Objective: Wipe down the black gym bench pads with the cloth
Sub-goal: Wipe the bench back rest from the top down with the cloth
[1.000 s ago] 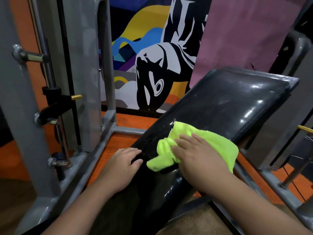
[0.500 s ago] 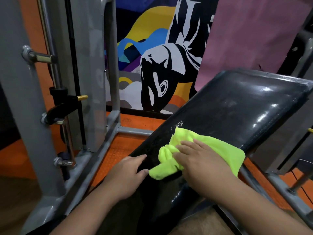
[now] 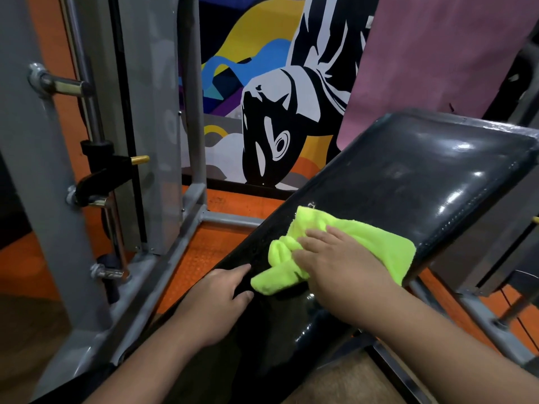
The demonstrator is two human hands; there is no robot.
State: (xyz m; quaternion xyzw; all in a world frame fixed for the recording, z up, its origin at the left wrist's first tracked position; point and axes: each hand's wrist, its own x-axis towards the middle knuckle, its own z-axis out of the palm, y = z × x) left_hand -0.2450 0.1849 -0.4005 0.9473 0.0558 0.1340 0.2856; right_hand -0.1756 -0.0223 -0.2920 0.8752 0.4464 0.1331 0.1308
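A shiny black bench pad (image 3: 408,182) slopes up from the lower middle to the upper right. On its lower part lies a bright yellow-green cloth (image 3: 376,243), bunched at its left end. My right hand (image 3: 341,266) presses flat on the cloth, fingers pointing left. My left hand (image 3: 215,301) rests on the pad's left edge just left of the cloth, with fingers curled over the rim and nothing else in it. The pad's lowest part is dark and partly hidden by my arms.
A grey steel rack (image 3: 151,112) with pegs (image 3: 58,83) and a black catch (image 3: 108,173) stands at the left. Orange floor (image 3: 204,252) lies below it. A painted mural (image 3: 262,97) and a purple mat (image 3: 437,53) stand behind. Grey frame bars (image 3: 481,325) run at the lower right.
My right hand and the cloth have shifted slightly up the pad, and the cloth lies more spread to the right. My left hand stays on the pad's edge.
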